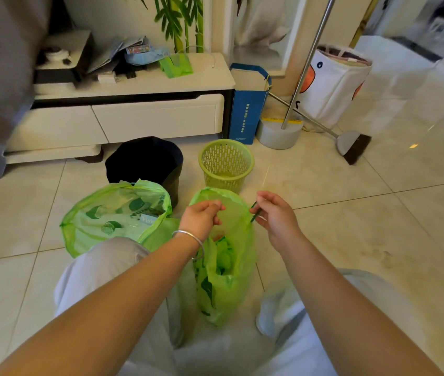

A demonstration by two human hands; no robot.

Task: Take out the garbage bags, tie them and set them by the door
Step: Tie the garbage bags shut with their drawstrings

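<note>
Both hands pinch the mouth of a green bag [226, 256] at lower centre of the frame: the left hand [201, 219] closed on the near rim, the right hand [276, 215] closed on a thin dark drawstring [254, 211] at the far rim. The bag stands on the floor between the person's knees, open, with green scraps inside. A second bag [112, 215], also open and untied, sags just to its left against the knee.

Risks, as judged: the thin plastic could tear at the drawstring channel if the pull is uneven; the cord could slip from the pinch; the slumped left bag may spill through its gaping mouth if the knee shifts.

Count: two green bags, both out of their bins; two bins behind them, one dark bin [144, 161] and one green basket [226, 164]; one broom [351, 145] at right. No door is visible.
</note>
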